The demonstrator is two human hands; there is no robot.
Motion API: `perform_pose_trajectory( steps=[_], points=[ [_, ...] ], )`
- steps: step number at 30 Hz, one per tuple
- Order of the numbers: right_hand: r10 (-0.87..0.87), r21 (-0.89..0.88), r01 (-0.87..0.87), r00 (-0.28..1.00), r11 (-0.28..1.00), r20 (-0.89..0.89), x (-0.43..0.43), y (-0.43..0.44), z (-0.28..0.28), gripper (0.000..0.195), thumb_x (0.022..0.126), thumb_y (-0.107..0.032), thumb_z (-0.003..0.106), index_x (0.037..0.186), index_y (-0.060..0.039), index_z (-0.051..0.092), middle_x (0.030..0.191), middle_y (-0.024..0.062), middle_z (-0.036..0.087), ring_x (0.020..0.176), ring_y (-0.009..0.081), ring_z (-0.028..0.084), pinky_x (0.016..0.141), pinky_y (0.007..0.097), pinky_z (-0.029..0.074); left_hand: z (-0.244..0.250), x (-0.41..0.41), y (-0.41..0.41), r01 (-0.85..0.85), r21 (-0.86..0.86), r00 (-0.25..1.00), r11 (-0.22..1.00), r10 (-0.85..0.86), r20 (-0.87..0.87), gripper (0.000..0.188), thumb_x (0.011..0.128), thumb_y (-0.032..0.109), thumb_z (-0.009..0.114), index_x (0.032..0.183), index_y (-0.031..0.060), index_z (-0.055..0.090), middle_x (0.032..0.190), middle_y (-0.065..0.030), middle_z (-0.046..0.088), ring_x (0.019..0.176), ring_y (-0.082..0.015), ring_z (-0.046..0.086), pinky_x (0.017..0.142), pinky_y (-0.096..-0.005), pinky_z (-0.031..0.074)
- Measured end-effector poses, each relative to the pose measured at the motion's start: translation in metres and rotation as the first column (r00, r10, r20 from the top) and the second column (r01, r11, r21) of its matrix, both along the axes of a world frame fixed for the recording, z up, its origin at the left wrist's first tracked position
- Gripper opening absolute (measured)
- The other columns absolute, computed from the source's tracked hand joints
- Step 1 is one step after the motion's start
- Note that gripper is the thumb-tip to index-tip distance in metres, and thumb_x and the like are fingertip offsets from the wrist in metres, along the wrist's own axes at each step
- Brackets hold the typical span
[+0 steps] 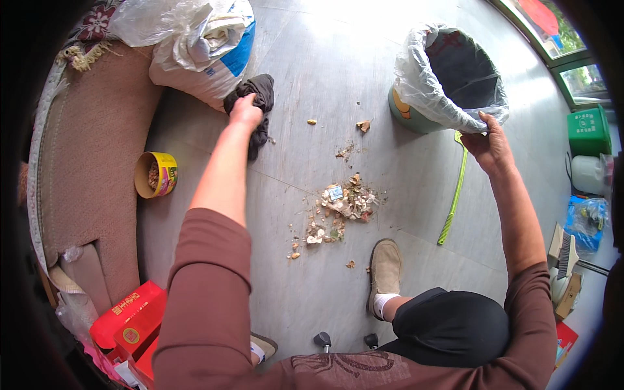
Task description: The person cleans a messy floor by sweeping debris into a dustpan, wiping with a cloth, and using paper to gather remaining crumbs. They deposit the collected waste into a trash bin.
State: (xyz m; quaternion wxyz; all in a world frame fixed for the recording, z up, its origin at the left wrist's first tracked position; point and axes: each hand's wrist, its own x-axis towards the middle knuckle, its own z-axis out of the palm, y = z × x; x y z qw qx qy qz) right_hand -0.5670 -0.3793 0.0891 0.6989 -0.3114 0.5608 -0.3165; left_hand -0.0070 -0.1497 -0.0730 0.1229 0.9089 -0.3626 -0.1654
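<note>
My left hand grips a dark crumpled cloth beside the full white sack. At the right, my right hand pinches the near rim of a lined waste bin, whose clear plastic liner folds over the edge. The bin is tilted, its dark mouth partly visible. Between my hands, a pile of debris with shell bits and a small blue-white wrapper lies on the grey floor. Loose bits are scattered above and below the pile. A green fly swatter lies below the bin.
A yellow paper tub with small pieces inside stands by the brown-pink upholstered seat. Red boxes are at the lower left. Along the right edge are a green bin, a white container and a brush. My shoe is near the debris.
</note>
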Motion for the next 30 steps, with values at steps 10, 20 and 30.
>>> perform_pose_trajectory(
  steps=[10, 20, 30],
  points=[
    [-0.066, -0.023, 0.065, 0.996, 0.998, -0.067, -0.040, -0.003, 0.001, 0.041, 0.093, -0.034, 0.071, 0.117, -0.0036, 0.059, 0.105, 0.0147, 0.069, 0.096, 0.0265, 0.071, 0.088, 0.0442, 0.058, 0.021, -0.258, -0.102, 0.384, 0.104, 0.922, 0.918, -0.375, -0.092, 0.062, 0.090, 0.010, 0.061, 0.146, 0.0345, 0.054, 0.164, 0.0007, 0.035, 0.145, -0.0299, 0.040, 0.115, -0.0573, 0.037],
    [-0.155, 0.063, 0.153, 0.987, 0.986, 0.031, -0.031, -0.004, 0.006, 0.021, 0.089, -0.014, 0.070, 0.105, -0.0046, 0.059, 0.099, 0.0123, 0.069, 0.087, 0.0260, 0.070, 0.078, 0.0425, 0.061, 0.038, -0.357, -0.010, 0.717, 0.057, 0.692, 0.694, -0.701, -0.171, 0.026, 0.084, 0.010, 0.063, 0.098, 0.0271, 0.078, 0.130, 0.0046, 0.064, 0.126, -0.0277, 0.054, 0.102, -0.0563, 0.044],
    [0.170, 0.050, -0.172, 0.984, 0.984, 0.050, 0.028, 0.077, 0.007, 0.030, 0.091, -0.025, 0.071, 0.112, -0.0045, 0.062, 0.099, 0.0118, 0.071, 0.081, 0.0253, 0.072, 0.074, 0.0419, 0.064, 0.095, -0.330, 0.059, 0.493, -0.350, 0.800, 0.796, -0.573, -0.175, 0.030, 0.076, -0.002, 0.055, 0.086, 0.0149, 0.078, 0.102, -0.0086, 0.074, 0.106, -0.0331, 0.065, 0.096, -0.0410, 0.053]
  ],
)
